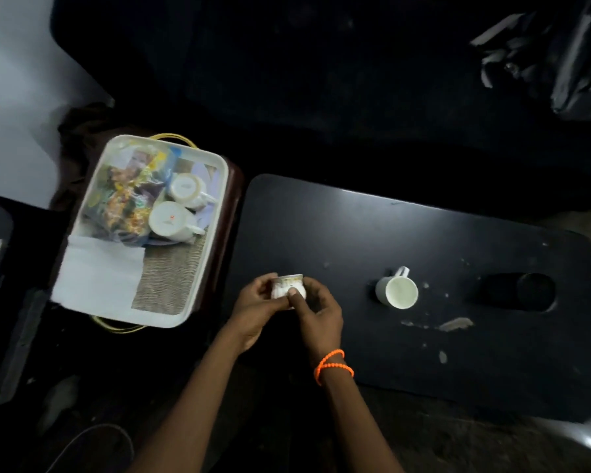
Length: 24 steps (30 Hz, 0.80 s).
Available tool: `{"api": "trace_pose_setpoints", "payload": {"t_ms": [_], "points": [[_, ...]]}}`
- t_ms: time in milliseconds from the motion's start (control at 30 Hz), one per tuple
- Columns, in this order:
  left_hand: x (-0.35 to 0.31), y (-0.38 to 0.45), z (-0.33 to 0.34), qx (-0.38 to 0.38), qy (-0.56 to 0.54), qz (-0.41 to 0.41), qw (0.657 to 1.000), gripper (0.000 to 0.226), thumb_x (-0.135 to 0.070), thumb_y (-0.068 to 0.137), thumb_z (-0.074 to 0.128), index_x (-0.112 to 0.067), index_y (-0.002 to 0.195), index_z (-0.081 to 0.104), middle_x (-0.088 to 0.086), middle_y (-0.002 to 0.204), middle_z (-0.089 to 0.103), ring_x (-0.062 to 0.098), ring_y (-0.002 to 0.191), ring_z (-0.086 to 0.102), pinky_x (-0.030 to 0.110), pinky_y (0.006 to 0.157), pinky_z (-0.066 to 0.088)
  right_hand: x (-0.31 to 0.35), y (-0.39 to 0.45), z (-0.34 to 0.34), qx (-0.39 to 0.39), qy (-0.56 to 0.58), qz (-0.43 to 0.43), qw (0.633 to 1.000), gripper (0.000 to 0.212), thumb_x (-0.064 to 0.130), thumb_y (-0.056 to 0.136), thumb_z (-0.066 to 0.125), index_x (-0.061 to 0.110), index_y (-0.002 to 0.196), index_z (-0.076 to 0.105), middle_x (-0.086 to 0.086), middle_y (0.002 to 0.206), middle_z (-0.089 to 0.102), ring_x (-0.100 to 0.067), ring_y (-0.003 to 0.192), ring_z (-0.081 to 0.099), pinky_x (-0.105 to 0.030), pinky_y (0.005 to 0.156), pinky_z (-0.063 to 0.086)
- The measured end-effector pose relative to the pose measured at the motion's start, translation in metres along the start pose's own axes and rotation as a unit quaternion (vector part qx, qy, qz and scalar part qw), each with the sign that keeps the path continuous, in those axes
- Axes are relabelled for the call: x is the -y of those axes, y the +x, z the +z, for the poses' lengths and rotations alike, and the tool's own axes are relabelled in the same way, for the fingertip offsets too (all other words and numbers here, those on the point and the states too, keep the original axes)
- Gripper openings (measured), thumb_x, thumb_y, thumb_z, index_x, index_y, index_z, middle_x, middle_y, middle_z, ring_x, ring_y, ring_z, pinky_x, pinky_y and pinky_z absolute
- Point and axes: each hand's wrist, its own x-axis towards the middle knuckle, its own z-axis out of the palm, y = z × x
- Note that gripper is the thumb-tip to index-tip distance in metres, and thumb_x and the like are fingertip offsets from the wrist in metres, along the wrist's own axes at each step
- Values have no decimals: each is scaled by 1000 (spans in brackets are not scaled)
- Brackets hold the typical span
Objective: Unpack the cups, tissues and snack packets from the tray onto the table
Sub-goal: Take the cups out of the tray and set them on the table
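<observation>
Small cup [288, 289] between both hands [260, 310], seemingly tilted, mouth away.

We note a dark worktop [355, 233] with rounded corners, its surface scuffed with pale marks and chipped patches toward the near right. One white cup [397, 291] lies directly on it, right of centre, on its side with the mouth toward us and the handle pointing away. Right of the cup we see an oval recess [519, 292] sunk into the surface, well apart from it. Beside the worktop's left end, a white tray [205, 254] rests on a dark reddish-brown support [234, 186]; what that support is we cannot tell.
</observation>
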Motion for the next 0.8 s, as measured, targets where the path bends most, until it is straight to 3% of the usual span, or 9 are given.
{"api": "trace_pose_setpoints", "payload": {"t_ms": [133, 267, 400, 567, 800], "points": [[22, 20, 58, 15, 203, 81, 976, 69, 11, 72, 86, -3, 133, 57, 20, 133, 63, 27, 117, 66, 36, 103, 53, -31, 20, -52, -53, 52, 36, 997, 33, 4, 85, 77, 13, 115, 69, -8, 112, 77, -25, 109, 72, -51, 102, 54], [44, 29, 104, 16, 312, 175, 934, 54, -1, 73, 86, -6, 122, 63, 11, 124, 59, 26, 109, 67, 36, 99, 54, -46, 21, -78, -100, 106, 21, 989, 40, 16, 83, 82, 23, 119, 67, -1, 118, 75, -19, 113, 70, -36, 97, 56], [66, 30, 124, 19, 346, 229, 910, 54, -17, 72, 91, -12, 115, 60, -1, 115, 54, 14, 96, 60, 25, 85, 50, -56, 19, -88, -135, 94, -1, 986, 47, 25, 81, 82, 33, 125, 67, 2, 123, 72, -13, 113, 70, -39, 97, 55], [85, 24, 126, 1, 390, 284, 876, 41, -16, 83, 78, -21, 115, 52, -3, 116, 51, 13, 91, 57, 24, 75, 47, -69, 16, -92, -132, 111, 15, 985, 50, 28, 81, 81, 37, 128, 65, 4, 124, 72, -13, 114, 69, -48, 103, 54], [90, 31, 129, -20, 435, 314, 843, 48, -17, 88, 74, -27, 127, 48, -2, 124, 52, 19, 102, 58, 28, 81, 47, -75, 18, -99, -100, 133, 8, 986, 50, 30, 82, 81, 36, 128, 64, 5, 130, 70, -14, 121, 66, -46, 103, 53]]}}
